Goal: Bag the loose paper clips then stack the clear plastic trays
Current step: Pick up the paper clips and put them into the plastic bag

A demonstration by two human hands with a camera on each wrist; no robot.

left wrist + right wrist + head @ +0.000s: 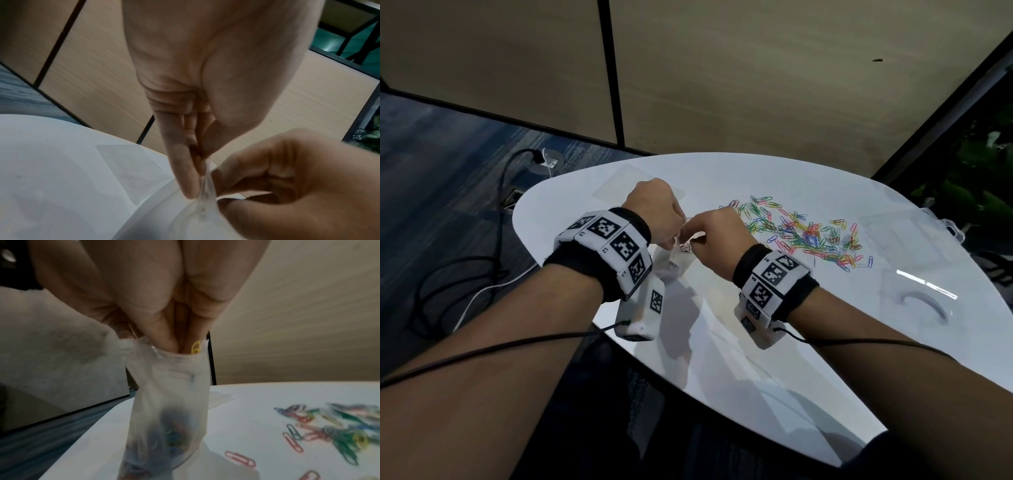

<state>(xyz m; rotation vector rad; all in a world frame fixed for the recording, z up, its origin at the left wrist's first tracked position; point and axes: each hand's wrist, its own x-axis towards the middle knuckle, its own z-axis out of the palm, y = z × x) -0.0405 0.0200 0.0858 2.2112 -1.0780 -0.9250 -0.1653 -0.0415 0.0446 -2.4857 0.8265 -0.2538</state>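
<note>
A small clear plastic bag [168, 394] stands on the white table [722, 342], with several coloured clips at its bottom. My left hand [195, 190] pinches the bag's rim [207, 183] and holds its mouth up. The fingertips of my right hand [180, 345] are inside the mouth, pinching a yellow paper clip [195, 347]. In the head view both hands [671, 236] [693, 240] meet over the bag [678, 263]. A pile of loose coloured paper clips [804, 233] lies just right of them. Two clear plastic trays [914, 229] [917, 298] rest at the table's right edge.
A flat clear sheet or spare bag [626, 185] lies beyond my left hand. The table is rounded, with its left edge close to the bag. Cables [482, 274] lie on the dark floor to the left. Wood panels stand behind the table.
</note>
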